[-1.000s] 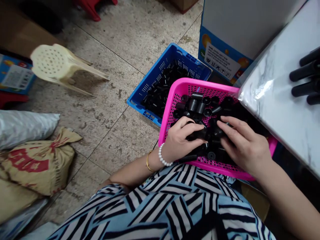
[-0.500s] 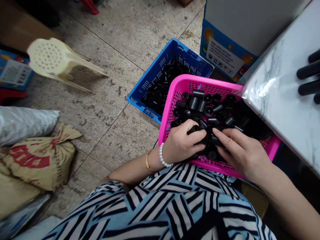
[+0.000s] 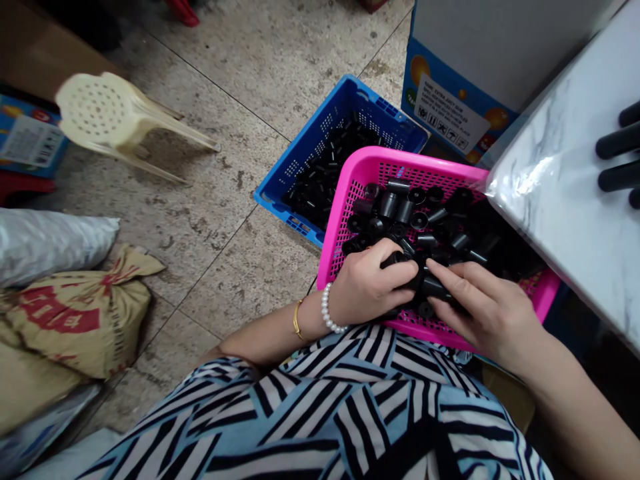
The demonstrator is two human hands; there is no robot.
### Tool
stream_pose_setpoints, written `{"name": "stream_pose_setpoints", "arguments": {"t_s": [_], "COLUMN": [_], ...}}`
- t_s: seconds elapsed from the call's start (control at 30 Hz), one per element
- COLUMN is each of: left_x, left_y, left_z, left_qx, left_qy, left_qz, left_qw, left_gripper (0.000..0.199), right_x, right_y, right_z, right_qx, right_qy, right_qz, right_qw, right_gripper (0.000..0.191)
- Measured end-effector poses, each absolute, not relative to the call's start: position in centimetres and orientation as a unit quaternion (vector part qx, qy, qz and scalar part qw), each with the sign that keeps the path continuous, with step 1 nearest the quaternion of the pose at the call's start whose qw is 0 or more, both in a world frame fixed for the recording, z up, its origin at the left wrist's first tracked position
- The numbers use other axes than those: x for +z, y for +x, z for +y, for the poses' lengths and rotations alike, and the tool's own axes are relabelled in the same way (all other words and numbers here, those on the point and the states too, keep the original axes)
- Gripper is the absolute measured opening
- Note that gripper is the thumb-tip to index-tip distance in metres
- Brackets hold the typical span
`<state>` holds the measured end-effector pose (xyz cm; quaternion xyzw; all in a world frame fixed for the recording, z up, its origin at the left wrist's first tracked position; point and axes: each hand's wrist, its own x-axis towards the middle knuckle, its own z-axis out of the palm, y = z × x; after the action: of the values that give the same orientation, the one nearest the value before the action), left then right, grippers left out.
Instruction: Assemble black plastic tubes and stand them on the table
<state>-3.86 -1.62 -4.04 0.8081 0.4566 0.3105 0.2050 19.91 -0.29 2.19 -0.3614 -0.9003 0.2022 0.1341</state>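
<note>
Over the near side of a pink plastic basket (image 3: 332, 233), my two hands are close together. My left hand (image 3: 373, 283), wearing a pearl bracelet, has its fingers closed around a black plastic part (image 3: 393, 259), mostly hidden by the fingers. My right hand (image 3: 485, 303) pinches a black plastic cylinder (image 3: 434, 287) between thumb and fingers, its end pointing at the left hand. Whether the two pieces touch is hidden. Beneath and beyond the hands, the basket holds many loose black cylinders (image 3: 404, 211), some showing round ends with a small central hole.
A blue crate (image 3: 287, 215) of smaller black pieces stands on the floor behind the basket. To the right, a marble-patterned tabletop (image 3: 560, 180) overhangs the basket and carries black rods (image 3: 620, 177). A printed carton (image 3: 450, 113), a cream stool (image 3: 95, 110) and tied sacks (image 3: 85, 320) stand around.
The hands have shifted very slightly to the right and stay close together. More of the cylinder's side shows at my right fingertips.
</note>
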Motion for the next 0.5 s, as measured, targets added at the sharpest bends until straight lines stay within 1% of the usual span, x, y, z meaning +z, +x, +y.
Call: {"name": "stream_pose_setpoints", "arguments": {"t_s": [0.07, 0.1, 0.2, 0.23, 0.27, 0.37, 0.4, 0.43, 0.5], "left_x": [-4.0, -4.1, -4.3, -4.4, -4.5, -4.6, -4.6, -4.6, -4.5], "left_y": [-3.7, -3.7, -3.6, -3.6, -3.5, -3.6, -3.7, -3.9, -4.4], "left_z": [-1.5, -1.5, -1.2, -1.1, -1.0, -0.9, -0.8, -0.8, -0.6], "left_qx": [0.312, 0.316, 0.358, 0.376, 0.392, 0.426, 0.435, 0.447, 0.476], "left_qy": [0.819, 0.819, 0.789, 0.773, 0.758, 0.731, 0.725, 0.717, 0.684], "left_qz": [0.441, 0.437, 0.439, 0.441, 0.443, 0.447, 0.444, 0.435, 0.41], "left_qw": [0.195, 0.195, 0.238, 0.257, 0.273, 0.291, 0.296, 0.311, 0.37], "left_gripper": [0.014, 0.014, 0.017, 0.019, 0.021, 0.027, 0.029, 0.031, 0.033], "right_x": [1.7, 1.6, 1.3, 1.2, 1.2, 0.8, 0.7, 0.6, 0.6], "right_y": [19.2, 18.9, 18.5, 18.7, 19.0, 20.4, 20.9, 21.4, 22.2], "right_z": [-0.2, -0.1, 0.3, 0.4, 0.4, -0.2, -0.5, -0.8, -1.2], "right_qx": [0.225, 0.25, 0.38, 0.425, 0.462, 0.54, 0.566, 0.591, 0.62], "right_qy": [-0.364, -0.367, -0.37, -0.378, -0.399, -0.512, -0.539, -0.552, -0.556], "right_qz": [-0.895, -0.888, -0.84, -0.815, -0.781, -0.634, -0.581, -0.54, -0.507], "right_qw": [0.125, 0.121, 0.111, 0.117, 0.131, 0.211, 0.228, 0.235, 0.221], "right_gripper": [0.067, 0.07, 0.087, 0.086, 0.079, 0.05, 0.044, 0.039, 0.03]}}
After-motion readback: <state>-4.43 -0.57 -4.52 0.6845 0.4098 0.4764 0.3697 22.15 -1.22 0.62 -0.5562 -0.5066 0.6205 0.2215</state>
